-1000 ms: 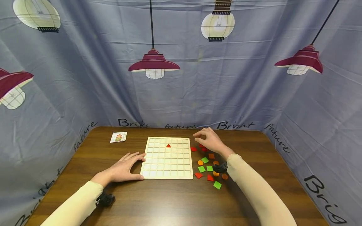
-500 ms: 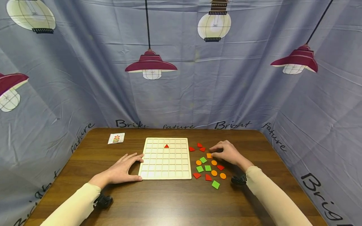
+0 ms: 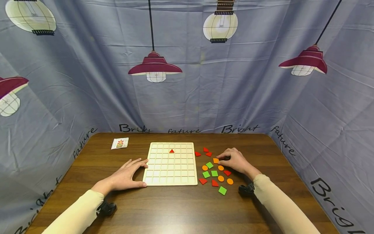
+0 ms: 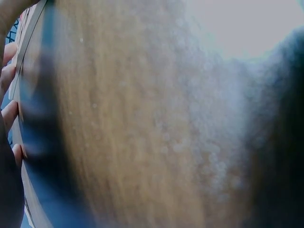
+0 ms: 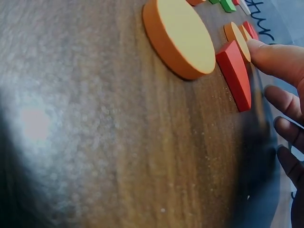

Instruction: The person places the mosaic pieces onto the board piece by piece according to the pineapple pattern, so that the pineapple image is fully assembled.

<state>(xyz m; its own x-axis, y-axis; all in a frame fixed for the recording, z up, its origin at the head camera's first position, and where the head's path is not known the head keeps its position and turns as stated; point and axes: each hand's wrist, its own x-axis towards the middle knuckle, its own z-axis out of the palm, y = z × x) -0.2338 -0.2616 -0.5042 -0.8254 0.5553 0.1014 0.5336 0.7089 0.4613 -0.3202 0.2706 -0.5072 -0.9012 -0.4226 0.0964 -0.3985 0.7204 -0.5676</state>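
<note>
My left hand [image 3: 125, 177] lies at the left side of a pale gridded board [image 3: 170, 180], thumb and fingertips against its edge with the fingers spread. In the left wrist view, fingertips [image 4: 10, 114] line that edge. On the board, near its far side, is one red triangle [image 3: 171, 151]. Right of the board, my right hand [image 3: 235, 161] pinches an orange square [image 3: 216, 160] at table level between thumb and forefinger. The right wrist view shows the thumb [image 5: 273, 59] by an orange disc [image 5: 236, 38] and a red piece [image 5: 235, 78]; the other fingers are curled.
Scattered around my right hand are several green squares [image 3: 214, 173], orange discs [image 3: 220, 178] and red pieces [image 3: 203, 181]. A card with a gridded picture [image 3: 119, 143] lies at the back left. A printed curtain [image 3: 187, 97] encloses the wooden table [image 3: 163, 211].
My right hand has come down and to the right, from above the far red pieces to the orange square. The left hand keeps its place at the board. The view shifts slightly.
</note>
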